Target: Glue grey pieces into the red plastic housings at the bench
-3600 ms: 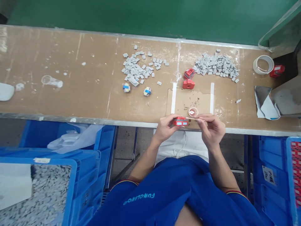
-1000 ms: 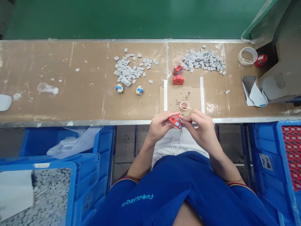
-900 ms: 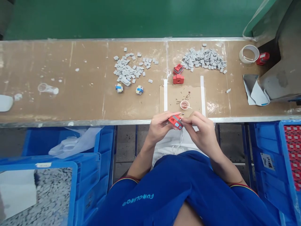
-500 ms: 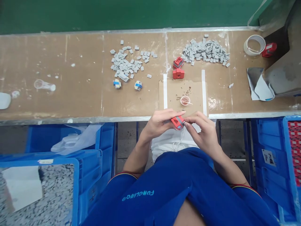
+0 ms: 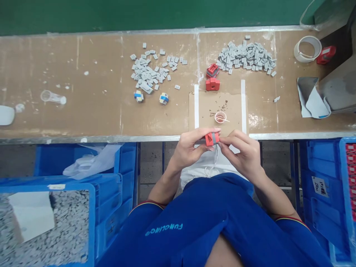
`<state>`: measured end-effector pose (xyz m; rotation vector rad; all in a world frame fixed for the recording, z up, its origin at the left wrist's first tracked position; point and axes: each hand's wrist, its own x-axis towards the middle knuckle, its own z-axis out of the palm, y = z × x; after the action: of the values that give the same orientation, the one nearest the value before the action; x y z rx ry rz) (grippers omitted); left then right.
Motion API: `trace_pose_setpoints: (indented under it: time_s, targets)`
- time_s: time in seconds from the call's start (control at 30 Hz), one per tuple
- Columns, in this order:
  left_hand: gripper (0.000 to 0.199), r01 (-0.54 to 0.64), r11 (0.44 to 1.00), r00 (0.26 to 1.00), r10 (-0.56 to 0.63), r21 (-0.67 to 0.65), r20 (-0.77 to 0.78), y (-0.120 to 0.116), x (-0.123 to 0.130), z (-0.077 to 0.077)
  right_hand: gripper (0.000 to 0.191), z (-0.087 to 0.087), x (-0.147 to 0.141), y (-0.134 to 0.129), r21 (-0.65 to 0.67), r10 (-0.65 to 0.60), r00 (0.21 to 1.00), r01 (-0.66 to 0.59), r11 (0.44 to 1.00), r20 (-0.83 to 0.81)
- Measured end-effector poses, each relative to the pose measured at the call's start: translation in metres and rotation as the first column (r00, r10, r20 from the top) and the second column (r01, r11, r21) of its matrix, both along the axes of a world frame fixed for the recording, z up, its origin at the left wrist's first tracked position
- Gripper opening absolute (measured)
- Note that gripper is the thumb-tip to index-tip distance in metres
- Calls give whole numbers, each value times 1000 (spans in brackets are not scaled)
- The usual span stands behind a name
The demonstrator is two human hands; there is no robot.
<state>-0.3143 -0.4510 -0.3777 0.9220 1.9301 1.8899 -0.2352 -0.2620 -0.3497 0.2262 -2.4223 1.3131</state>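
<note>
My left hand (image 5: 190, 147) is closed round a small red block with a grey band (image 5: 212, 139), held over the table's front edge. The fingers of my right hand (image 5: 241, 149) are pinched against the block's right end; whatever they grip there is too small to make out. Just beyond the block stands a small cup of reddish liquid (image 5: 220, 117) with a white stick in it. It rests on a cardboard sheet (image 5: 235, 105) strewn with dark crumbs. Behind the sheet sit a red block (image 5: 213, 84) and a red-and-grey block (image 5: 213, 70).
Grey tiles lie in a right pile (image 5: 247, 55) and a left pile (image 5: 148, 72). Two yellow-and-blue pieces (image 5: 164, 98) sit nearby. At the far right are a tape roll (image 5: 307, 49) and folded paper (image 5: 314, 98). Blue crates (image 5: 107, 200) flank me below the table.
The red block has turned slightly in my left hand, its grey band now more upright. My right fingertips stay at its right end. The whole view has shifted a little.
</note>
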Motion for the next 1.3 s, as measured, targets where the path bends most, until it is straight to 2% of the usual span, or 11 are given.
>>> trace_pose_setpoints:
  time_s: [0.2, 0.43, 0.6, 0.7, 0.8, 1.0, 1.2, 1.3]
  targets:
    - [41, 3, 1000, 999, -1, 28, -53, -4, -1, -5, 19, -5, -1, -4, -10, 1, 1000, -1, 1000, -30]
    - [43, -18, 1000, 997, 16, 17, 81, -8, 4, -10, 17, -10, -1, -5, 78, 46, 999, -47, 996, 20]
    - [40, 14, 1000, 1000, -14, -18, -2, -8, 0, -9, 13, -5, -3, -2, 122, 93, 994, -98, 988, 51]
    - [42, 33, 999, 997, -35, -35, -65, -10, -3, -9, 13, -1, -3, 0, 204, 110, 992, -122, 971, 68]
    - [41, 32, 999, 998, -34, -23, -61, -9, -3, -10, 14, -4, -5, -1, 250, 101, 993, -113, 962, 60]
    - [38, -11, 1000, 1000, 11, -15, 0, -9, 1, -11, 22, -17, -9, -8, 249, 68, 998, -69, 966, 15]
    - [41, 3, 998, 996, -8, 59, 85, -21, 0, -15, 12, -13, -10, -11, 137, 181, 983, -185, 973, 38]
    - [43, 2, 997, 996, -8, 71, 86, -24, -2, -15, 12, -12, -11, -14, 133, 163, 987, -160, 978, -9]
